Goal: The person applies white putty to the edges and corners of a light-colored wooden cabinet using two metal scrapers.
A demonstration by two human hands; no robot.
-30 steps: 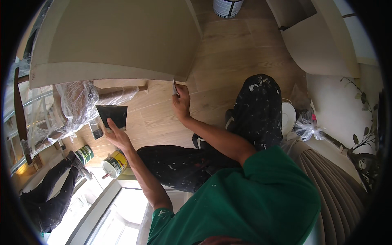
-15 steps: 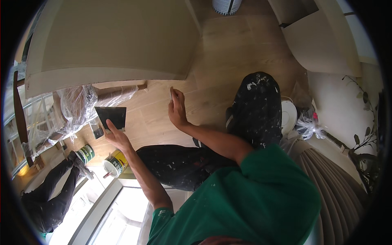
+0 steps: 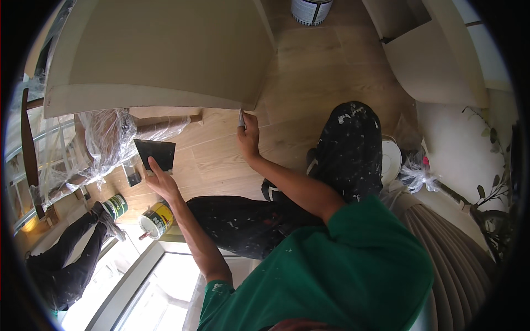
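A dark, flat rectangular plate [image 3: 157, 153] with a light lower edge, possibly a wide putty knife, is gripped by my left hand [image 3: 161, 179], thumb across its face. My right hand [image 3: 249, 139] is closed round a small putty knife [image 3: 241, 118]. The small blade points up at the lower edge of a large beige panel [image 3: 160, 52], near its right corner. I cannot tell whether it touches. The plate is apart from the panel, below and left of the small knife.
Clear plastic sheeting [image 3: 105, 135] wraps furniture at left. Paint buckets stand nearby: yellow [image 3: 160, 216], green [image 3: 116, 206] and a white one [image 3: 312, 12] at the far end. Another person's legs [image 3: 77, 256] are at lower left. A white lid [image 3: 391, 158] lies right of my knee.
My right hand has moved up and right, bringing the small putty knife to the panel's lower edge. My left hand and the dark plate have shifted slightly right.
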